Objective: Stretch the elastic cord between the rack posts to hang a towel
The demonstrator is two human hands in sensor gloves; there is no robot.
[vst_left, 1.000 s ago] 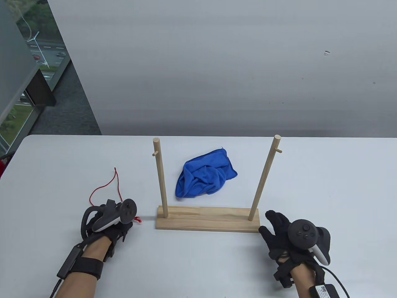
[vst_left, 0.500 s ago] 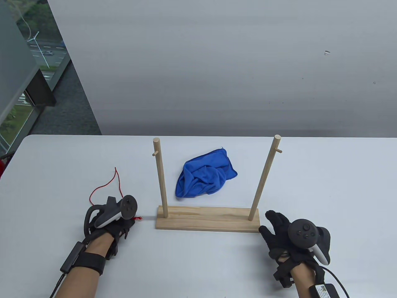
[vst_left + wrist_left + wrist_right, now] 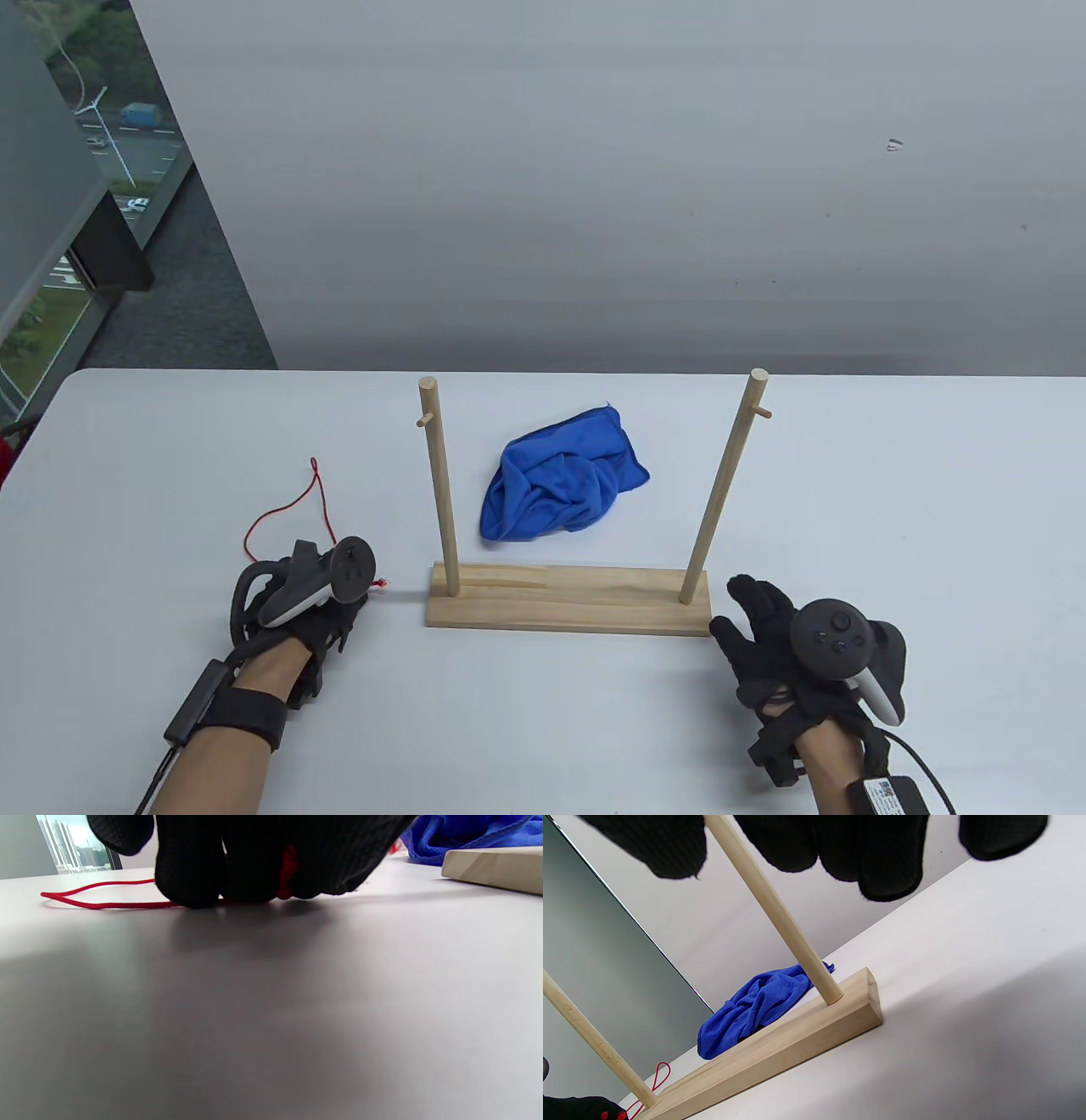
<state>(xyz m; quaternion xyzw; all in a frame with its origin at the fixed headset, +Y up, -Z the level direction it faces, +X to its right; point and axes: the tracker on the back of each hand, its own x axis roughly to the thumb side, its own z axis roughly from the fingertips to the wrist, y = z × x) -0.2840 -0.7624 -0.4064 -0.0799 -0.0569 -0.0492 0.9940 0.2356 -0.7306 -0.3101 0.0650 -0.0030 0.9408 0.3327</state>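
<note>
Left hand (image 3: 316, 604) curls down pinching the red cord (image 3: 106, 904) against the table; right hand (image 3: 776, 645) rests released.

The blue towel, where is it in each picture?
Table view: the blue towel lies crumpled in the middle, behind the wooden rack, between its two posts.
Left wrist view: only an edge shows, at the top right corner, behind the rack's base.
Right wrist view: left of centre, behind the rack's base.
Shared landmark: the rack's wooden base, in front of the towel in all three.
</note>
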